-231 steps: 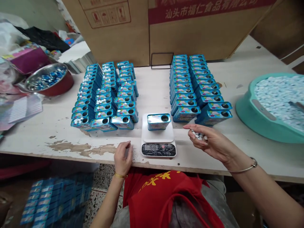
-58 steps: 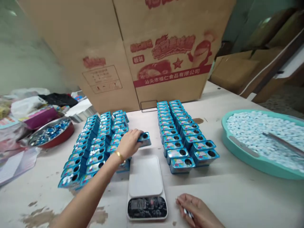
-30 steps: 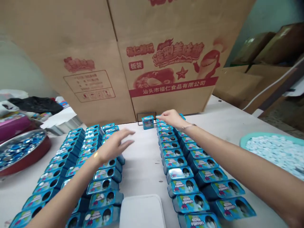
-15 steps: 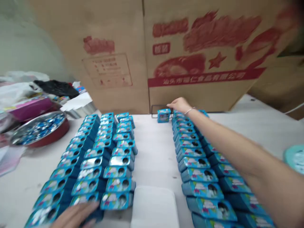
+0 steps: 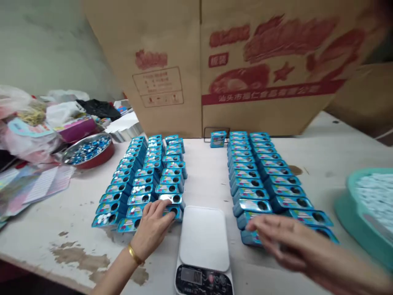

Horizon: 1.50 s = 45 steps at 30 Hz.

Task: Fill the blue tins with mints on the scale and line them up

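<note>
My left hand (image 5: 152, 229) lies over the front of the left block of open blue tins (image 5: 141, 184), its fingertips against a shiny tin (image 5: 173, 212). I cannot tell whether it grips that tin. My right hand (image 5: 285, 241) is blurred, fingers spread, just above the front of the right block of tins (image 5: 258, 180), and shows nothing in it. Between my hands stands a digital kitchen scale (image 5: 203, 246) with a bare white platform. A single blue tin (image 5: 217, 139) stands at the far end of the table, between the blocks.
A teal tub of white candies (image 5: 346, 205) sits at the right edge. A steel bowl of blue candies (image 5: 87, 150) rests in a red basin at left, beside plastic bags and papers (image 5: 30, 139). Large cardboard cartons (image 5: 199, 65) stand behind the worn white table (image 5: 61, 229).
The view has tilted down and brought the scale fully into sight. My right hand has come back from the far end to the near tins, and my left hand now lies on the front tins.
</note>
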Tool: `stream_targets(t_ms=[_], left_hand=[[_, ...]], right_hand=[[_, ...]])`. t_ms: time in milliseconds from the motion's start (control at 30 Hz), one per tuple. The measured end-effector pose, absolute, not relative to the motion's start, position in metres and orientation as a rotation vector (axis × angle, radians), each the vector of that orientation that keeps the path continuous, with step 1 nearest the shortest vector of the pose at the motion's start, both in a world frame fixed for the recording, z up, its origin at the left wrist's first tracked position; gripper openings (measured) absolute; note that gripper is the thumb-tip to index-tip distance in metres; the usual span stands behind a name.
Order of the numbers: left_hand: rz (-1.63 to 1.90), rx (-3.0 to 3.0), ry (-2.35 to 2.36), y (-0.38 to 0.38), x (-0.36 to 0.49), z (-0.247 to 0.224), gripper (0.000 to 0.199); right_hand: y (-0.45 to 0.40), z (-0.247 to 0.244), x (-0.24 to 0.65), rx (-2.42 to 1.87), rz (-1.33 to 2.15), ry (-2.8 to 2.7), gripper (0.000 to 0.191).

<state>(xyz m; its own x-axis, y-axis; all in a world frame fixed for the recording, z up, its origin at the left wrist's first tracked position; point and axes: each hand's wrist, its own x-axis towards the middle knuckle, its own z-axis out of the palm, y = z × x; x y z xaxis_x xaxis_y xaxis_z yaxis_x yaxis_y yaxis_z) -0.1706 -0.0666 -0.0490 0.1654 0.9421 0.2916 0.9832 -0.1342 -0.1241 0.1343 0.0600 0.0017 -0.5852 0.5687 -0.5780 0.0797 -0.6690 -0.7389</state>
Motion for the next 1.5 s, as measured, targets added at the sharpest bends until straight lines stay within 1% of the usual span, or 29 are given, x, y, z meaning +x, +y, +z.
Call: stream_targets(t_ms=[33,133,233,300,433,633,733,800,867,967,1067,1167,1267,1500], left_hand=[[-0.204,-2.172,-1.829,-0.064,-0.169,-0.045,0.01],[-0.17,-2.235,-1.773,-0.065,-0.157,-0.022,0.013],[-0.17,-2.34,-1.74,-0.067,-0.137,0.005,0.013],[-0.188,-2.436,-1.743,-0.062,-0.121,0.015,0.014],[-0.176,-2.627,-1.711,-0.043,-0.096,0.007,0.019],[-0.115,-2.774,-1.588,-0.023,-0.082,-0.013,0.019],[-0.268,-2.781,-1.62,-0.026,-0.085,-0.008,0.02],[-0.481,-2.712,-1.709,-0.033,-0.092,-0.004,0.026],[-0.732,-2.591,-1.848,-0.044,-0.102,-0.003,0.026],[-1.038,-2.354,-2.132,-0.067,-0.118,-0.014,0.021],[-1.232,-2.165,-2.394,-0.092,-0.131,-0.037,0.021],[-1.336,-2.053,-2.555,-0.112,-0.135,-0.062,0.023],[-1.377,-2.032,-2.619,-0.121,-0.134,-0.077,0.024],[-1.479,-2.14,-2.516,-0.107,-0.128,-0.078,0.025]], right_hand=[[0.043,-0.005,0.139,-1.245,2.406,-0.968,0.028],[0.0,-0.031,0.153,-1.241,2.535,-0.664,0.027],[-0.029,-0.058,0.168,-1.227,2.532,-0.594,0.02],[-0.042,-0.072,0.175,-1.234,2.509,-0.61,0.019],[-0.055,-0.085,0.18,-1.239,2.452,-0.652,0.026],[-0.062,-0.086,0.179,-1.221,2.405,-0.559,0.023],[-0.063,-0.082,0.181,-1.212,2.43,-0.501,0.022],[-0.063,-0.078,0.182,-1.22,2.429,-0.508,0.022],[-0.063,-0.077,0.182,-1.234,2.42,-0.531,0.023],[-0.064,-0.08,0.18,-1.253,2.395,-0.53,0.022],[-0.066,-0.087,0.179,-1.252,2.385,-0.505,0.023],[-0.065,-0.087,0.178,-1.238,2.4,-0.487,0.025],[-0.063,-0.081,0.175,-1.259,2.392,-0.49,0.025],[-0.051,-0.061,0.163,-1.311,2.314,-0.689,0.031]])
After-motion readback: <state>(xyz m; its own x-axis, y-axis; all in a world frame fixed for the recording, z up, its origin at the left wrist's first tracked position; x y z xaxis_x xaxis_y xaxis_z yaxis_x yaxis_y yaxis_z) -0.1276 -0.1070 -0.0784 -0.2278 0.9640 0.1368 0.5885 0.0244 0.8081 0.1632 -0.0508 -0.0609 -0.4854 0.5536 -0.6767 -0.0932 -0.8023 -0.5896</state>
